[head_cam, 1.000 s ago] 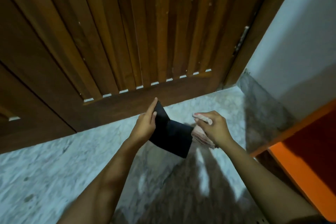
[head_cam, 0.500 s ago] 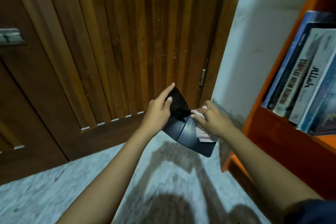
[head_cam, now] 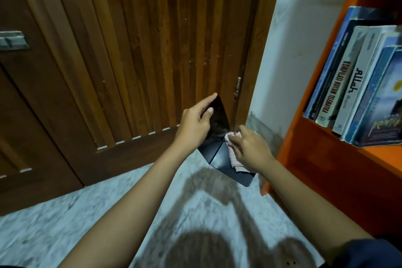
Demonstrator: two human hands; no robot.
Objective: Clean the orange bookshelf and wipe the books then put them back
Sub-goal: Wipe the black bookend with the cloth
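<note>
- Black bookend (head_cam: pixel 217 124): centre of the frame, slightly right, held in the air above the floor (head_cam: pixel 65 224), well left of the books.
- Look: thin, glossy black sheet bent into an L. One plate stands up with a rounded top corner, the other runs toward the lower right, also with rounded corners. Faint reflections on both faces; the fold line is sharp.
- Left hand (head_cam: pixel 193 128): clamped on the upright plate, thumb on the near face, index finger stretched along the top edge.
- Right hand (head_cam: pixel 250 148): fingers bunched over a cloth (head_cam: pixel 231 155), pressing it onto the lower plate near the fold.
- Cloth: pale, pinkish-white with a fine check, crumpled, partly hidden under the fingers; one end hangs over the plate.
- Orange bookshelf (head_cam: pixel 315 159): right edge of the frame, the side panel and one shelf board show.
- Books (head_cam: pixel 359 85): a row on that shelf in the upper right, spines out, leaning to the right; blue, white and dark covers.
- Wooden slatted door (head_cam: pixel 130 50): fills the upper left and centre; hinge (head_cam: pixel 238 89) just above the bookend's top.
- White wall (head_cam: pixel 293 50) between door and shelf.
- Floor: grey-white marbled, shadow of the person at the bottom centre.
</note>
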